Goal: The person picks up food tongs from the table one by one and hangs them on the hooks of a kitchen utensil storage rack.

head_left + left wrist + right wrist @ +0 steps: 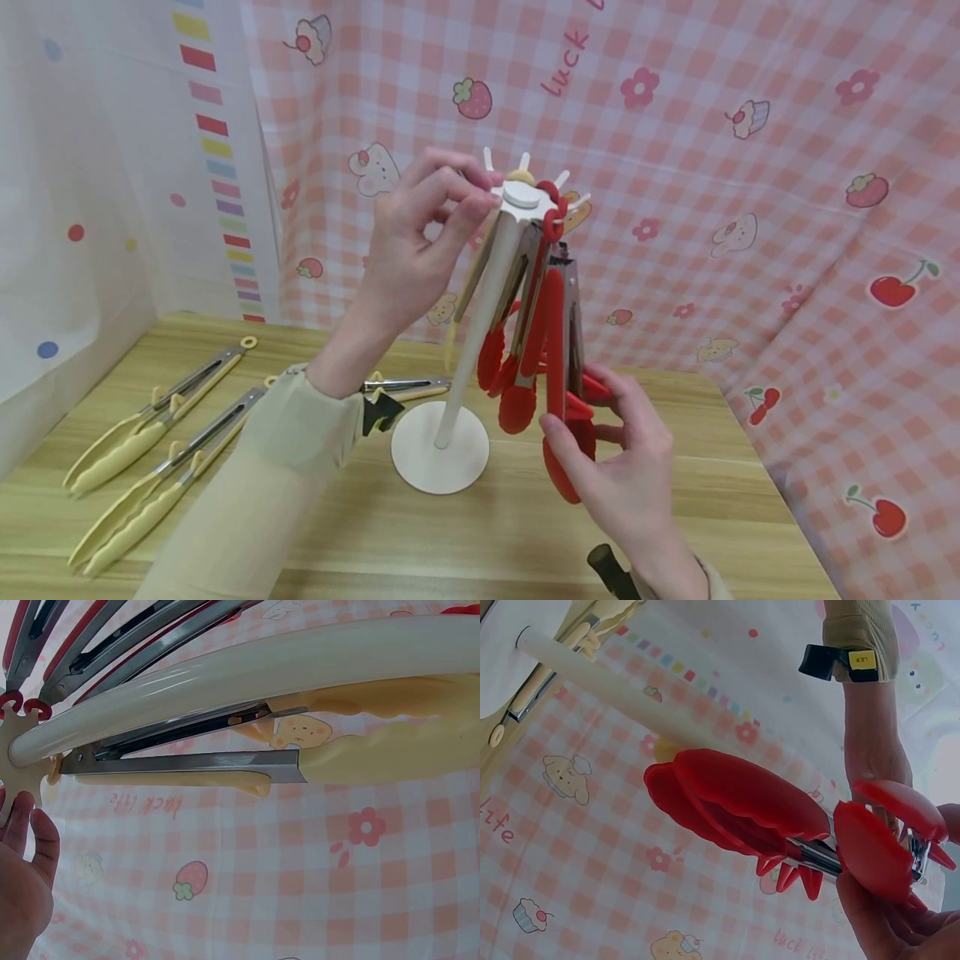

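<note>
A white rack has a hooked top [521,197], a leaning pole [474,333] and a round base [440,471] on the table. My left hand [420,229] pinches the left edge of that top. Red-tipped tongs [556,333] hang by their ring at the right; my right hand [630,467] grips them near their lower end, thumb in front. In the right wrist view their red heads [874,851] lie against the fingers. Other red tongs [519,408] hang just left of them. Yellow tongs [375,759] hang behind the pole.
Two pairs of yellow tongs, one farther back [135,437] and one nearer [161,496], lie on the table's left side. More yellow tongs [420,385] lie behind the rack's base, partly hidden by the left sleeve. A checked pink curtain [675,275] stands behind.
</note>
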{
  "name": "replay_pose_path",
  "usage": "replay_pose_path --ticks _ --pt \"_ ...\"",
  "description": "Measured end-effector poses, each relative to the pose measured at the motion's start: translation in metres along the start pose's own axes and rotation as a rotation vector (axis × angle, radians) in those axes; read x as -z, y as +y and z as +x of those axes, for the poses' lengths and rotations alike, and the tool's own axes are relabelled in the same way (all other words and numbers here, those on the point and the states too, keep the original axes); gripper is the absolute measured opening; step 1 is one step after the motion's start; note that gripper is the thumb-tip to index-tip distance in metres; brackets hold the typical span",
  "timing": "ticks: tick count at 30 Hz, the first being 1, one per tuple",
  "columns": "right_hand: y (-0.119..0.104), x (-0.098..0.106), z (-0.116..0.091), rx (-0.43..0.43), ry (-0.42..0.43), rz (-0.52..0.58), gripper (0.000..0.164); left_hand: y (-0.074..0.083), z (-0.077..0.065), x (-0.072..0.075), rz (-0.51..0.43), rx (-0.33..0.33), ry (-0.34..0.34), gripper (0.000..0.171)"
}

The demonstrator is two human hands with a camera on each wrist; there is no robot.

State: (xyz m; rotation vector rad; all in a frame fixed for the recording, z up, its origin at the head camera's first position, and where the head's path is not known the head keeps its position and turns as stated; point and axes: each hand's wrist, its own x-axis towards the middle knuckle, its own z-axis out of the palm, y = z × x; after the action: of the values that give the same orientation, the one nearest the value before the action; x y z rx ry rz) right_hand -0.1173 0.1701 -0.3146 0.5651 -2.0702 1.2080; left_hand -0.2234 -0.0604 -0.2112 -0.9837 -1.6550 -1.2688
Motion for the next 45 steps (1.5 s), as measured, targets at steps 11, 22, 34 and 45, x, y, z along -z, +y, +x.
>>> replay_pose_path --ticks 11,22,34,45 --pt "-0.003 -0.007 0.000 -0.022 -0.036 -0.005 0.056 -0.002 0.000 -0.001 0.000 -0.012 0.006 0.004" --pt "-0.006 -0.011 -0.002 -0.001 -0.042 -0.005 0.066 -0.002 0.000 -0.002 -0.009 -0.016 0.016 0.004" --pt "-0.006 -0.016 -0.003 0.041 -0.061 0.014 0.068 -0.003 0.000 -0.002 -0.006 -0.025 0.014 0.004" --pt "-0.004 -0.023 -0.002 0.045 -0.045 0.036 0.069 -0.004 0.000 -0.002 -0.004 -0.029 0.013 0.004"
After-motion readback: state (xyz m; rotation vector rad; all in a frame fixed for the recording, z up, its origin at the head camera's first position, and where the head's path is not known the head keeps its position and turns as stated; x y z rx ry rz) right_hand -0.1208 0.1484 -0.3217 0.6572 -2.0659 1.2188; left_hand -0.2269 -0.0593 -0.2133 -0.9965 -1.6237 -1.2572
